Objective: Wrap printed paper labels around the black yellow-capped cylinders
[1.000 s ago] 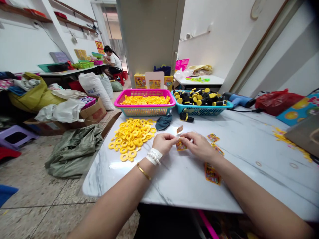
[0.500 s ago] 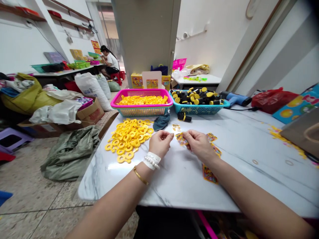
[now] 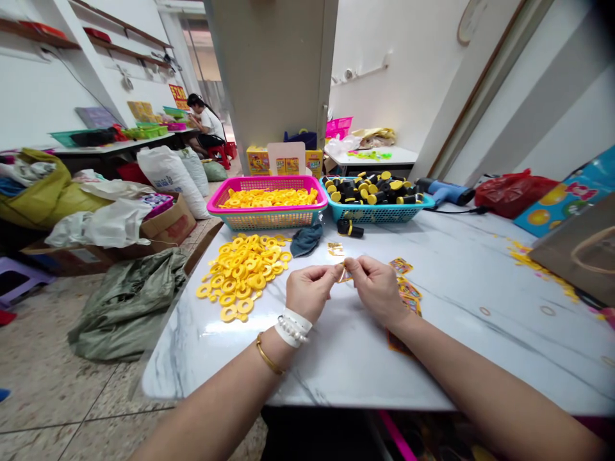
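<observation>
My left hand (image 3: 310,293) and my right hand (image 3: 377,289) meet over the middle of the table, fingertips pinched together. Between them is a small colourful printed sheet (image 3: 344,275), mostly covered by the fingers; whether it is a card or a sticker I cannot tell. More printed sheets (image 3: 401,265) lie in a line beside and under my right forearm. Just beyond the hands are small gold-coloured pieces (image 3: 335,248). A heap of yellow rings with short tabs (image 3: 245,269) lies left of my left hand.
Behind stand a pink basket (image 3: 216,203) of yellow parts and a blue basket (image 3: 375,216) of black-and-yellow pieces. One black-and-yellow piece (image 3: 350,228) and a dark cloth (image 3: 306,240) lie before them. A blue handheld tool (image 3: 446,192) rests right. A person (image 3: 207,125) sits far left.
My left hand has moved right to meet my right hand, and its fingertips now pinch the printed sheet too. The view has shifted slightly.
</observation>
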{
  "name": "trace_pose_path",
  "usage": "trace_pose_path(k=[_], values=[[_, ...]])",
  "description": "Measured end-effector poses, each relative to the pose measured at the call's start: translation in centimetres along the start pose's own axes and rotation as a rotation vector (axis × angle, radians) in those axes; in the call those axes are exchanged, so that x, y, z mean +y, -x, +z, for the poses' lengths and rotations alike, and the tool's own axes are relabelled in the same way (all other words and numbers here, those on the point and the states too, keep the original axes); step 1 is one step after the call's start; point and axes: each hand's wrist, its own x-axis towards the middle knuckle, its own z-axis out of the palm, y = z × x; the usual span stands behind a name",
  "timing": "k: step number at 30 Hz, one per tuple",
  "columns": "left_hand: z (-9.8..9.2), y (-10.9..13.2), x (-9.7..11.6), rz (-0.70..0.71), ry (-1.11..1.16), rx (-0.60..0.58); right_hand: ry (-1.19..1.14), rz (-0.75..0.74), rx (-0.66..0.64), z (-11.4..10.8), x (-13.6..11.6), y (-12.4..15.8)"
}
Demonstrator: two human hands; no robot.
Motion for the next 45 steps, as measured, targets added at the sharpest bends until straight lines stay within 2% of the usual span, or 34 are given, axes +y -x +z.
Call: trace_pose_path(k=[4, 7, 9, 12, 14, 17, 19, 21, 24, 27, 28, 30, 32, 34, 39, 42, 45], values=[[-0.2, -0.2, 0.2, -0.077, 0.080, 0.015, 0.022, -0.096, -0.038, 0.3, -0.1, 0.7], [-0.5, -0.6, 0.1, -0.085, 0.104, 0.055, 0.001, -0.128, -0.040, 0.5, -0.1, 1.0], [-0.8, -0.9, 0.0, -0.079, 0.118, 0.081, 0.014, -0.142, -0.093, 0.4, 0.2, 0.3], [-1.0, -1.5, -0.1, -0.109, 0.178, 0.081, 0.215, -0.115, -0.126, 0.0, 1.2, -3.2], [-1.2, -1.8, -0.1, -0.161, 0.201, 0.056, 0.382, -0.072, -0.088, -0.3, 2.3, -6.8], [-1.4, -2.1, -0.1, -0.221, 0.185, -0.016, 0.467, -0.009, -0.106, -0.5, 4.1, -11.8], [-1.6, -2.2, -0.2, -0.258, 0.168, -0.085, 0.495, 0.047, -0.162, -0.3, 5.0, -13.8], [-1.7, -2.3, -0.3, -0.314, 0.151, -0.121, 0.499, 0.092, -0.223, -0.3, 5.6, -14.3], [-1.8, -2.4, -0.4, -0.392, 0.152, -0.109, 0.449, 0.127, -0.309, -1.1, 5.4, -13.0], [-1.8, -2.6, -0.3, -0.453, 0.266, -0.113, 0.327, 0.156, -0.409, -2.8, 4.4, -10.1], [-1.9, -2.7, -0.2, -0.470, 0.326, -0.118, 0.208, 0.177, -0.438, -3.3, 3.9, -9.0], [-2.1, -2.9, -0.1, -0.492, 0.448, -0.125, -0.188, 0.251, -0.466, -4.1, 2.8, -6.7], [-2.3, -3.2, 0.1, -0.508, 0.546, -0.122, -0.629, 0.342, -0.429, -4.3, 1.7, -4.7], [-2.4, -3.5, 0.1, -0.534, 0.620, -0.122, -0.856, 0.397, -0.368, -3.7, 0.8, -3.2], [-2.4, -3.6, -0.1, -0.581, 0.740, -0.176, -0.842, 0.385, -0.307, -1.7, 0.0, -1.9], [-2.2, -3.5, -0.3, -0.547, 0.802, -0.217, -0.744, 0.388, -0.289, -1.5, 0.1, -1.9], [-2.1, -3.4, -0.3, -0.526, 0.802, -0.205, -0.624, 0.341, -0.269, -1.7, 0.1, -1.6]])
